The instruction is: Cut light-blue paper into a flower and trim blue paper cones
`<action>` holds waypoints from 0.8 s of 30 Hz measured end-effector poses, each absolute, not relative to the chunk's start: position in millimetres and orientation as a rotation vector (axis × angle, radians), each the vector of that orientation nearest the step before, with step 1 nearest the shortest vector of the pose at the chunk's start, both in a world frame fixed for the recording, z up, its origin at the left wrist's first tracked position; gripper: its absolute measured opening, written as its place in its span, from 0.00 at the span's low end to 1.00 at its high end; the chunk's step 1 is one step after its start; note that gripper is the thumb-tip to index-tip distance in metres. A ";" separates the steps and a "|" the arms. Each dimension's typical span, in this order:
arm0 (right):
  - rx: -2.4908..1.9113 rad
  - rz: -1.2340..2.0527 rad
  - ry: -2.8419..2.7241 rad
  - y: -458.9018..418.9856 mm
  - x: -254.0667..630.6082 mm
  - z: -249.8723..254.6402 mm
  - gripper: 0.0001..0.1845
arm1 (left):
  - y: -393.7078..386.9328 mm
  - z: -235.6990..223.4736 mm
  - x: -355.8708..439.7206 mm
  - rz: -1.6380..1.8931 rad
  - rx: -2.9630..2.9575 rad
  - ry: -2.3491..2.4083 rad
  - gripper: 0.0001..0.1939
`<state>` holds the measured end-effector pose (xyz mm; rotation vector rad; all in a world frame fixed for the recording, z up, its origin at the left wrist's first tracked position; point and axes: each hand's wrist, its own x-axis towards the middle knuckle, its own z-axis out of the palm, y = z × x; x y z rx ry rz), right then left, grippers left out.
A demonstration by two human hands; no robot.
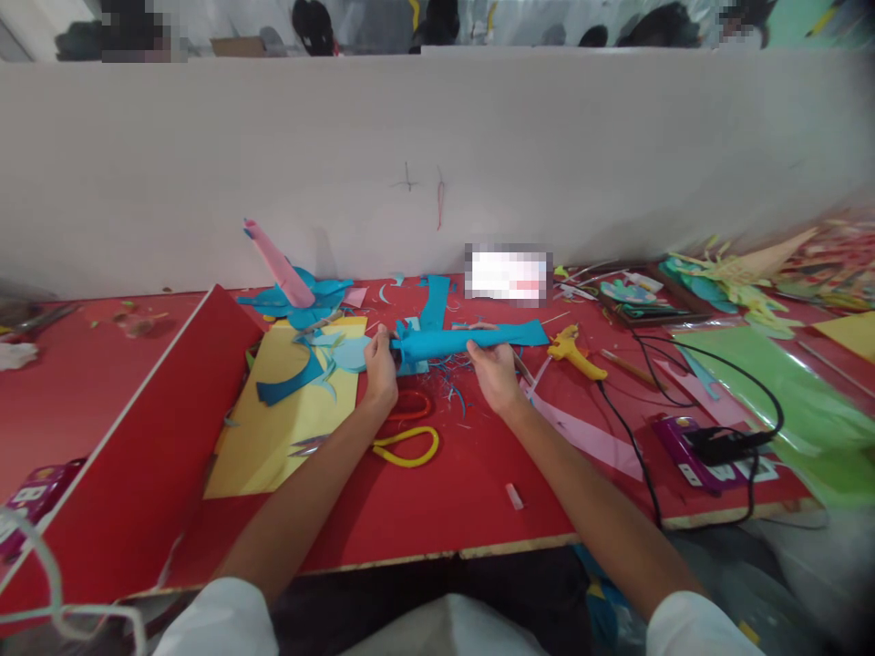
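A rolled blue craft-foam tube (444,343), with a loose flap trailing to the right, is held level above the red table. My left hand (381,366) is closed around its left end. Farther along, my right hand (493,372) grips the tube from below near its middle. Thin blue cuttings (447,378) lie scattered under it. Behind the tube is a flat blue strip (435,302). Scissors with yellow handles (408,448) rest by my left forearm, and a red handle loop (410,406) shows just above them.
A yellow glue gun (575,353) with a black cable lies right of my hands, near a purple power strip (704,456). A pink cone on blue petals (283,269) stands at back left. Yellow sheets (273,437) adjoin a red divider (137,446). Green sheets (772,374) lie right.
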<state>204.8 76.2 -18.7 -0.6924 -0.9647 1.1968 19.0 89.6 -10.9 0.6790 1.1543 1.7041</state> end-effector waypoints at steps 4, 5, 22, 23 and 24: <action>-0.666 1.218 -0.937 72.3 202.9 -13.0 0.25 | 90.4 -8.0 17.6 1.668 0.623 1.135 0.26; -0.662 1.220 -0.928 71.7 202.8 -12.0 0.25 | 90.0 -7.0 17.4 1.659 0.622 1.128 0.26; -0.683 1.235 -0.924 72.5 205.4 -7.3 0.25 | 86.5 -10.9 19.5 1.649 1.024 1.102 0.30; -0.681 1.232 -0.928 72.8 205.4 -8.1 0.25 | 86.1 -10.0 19.4 1.650 1.045 1.103 0.30; -0.682 1.228 -0.929 73.1 205.3 -9.0 0.25 | 85.8 -9.1 19.3 1.651 1.062 1.103 0.30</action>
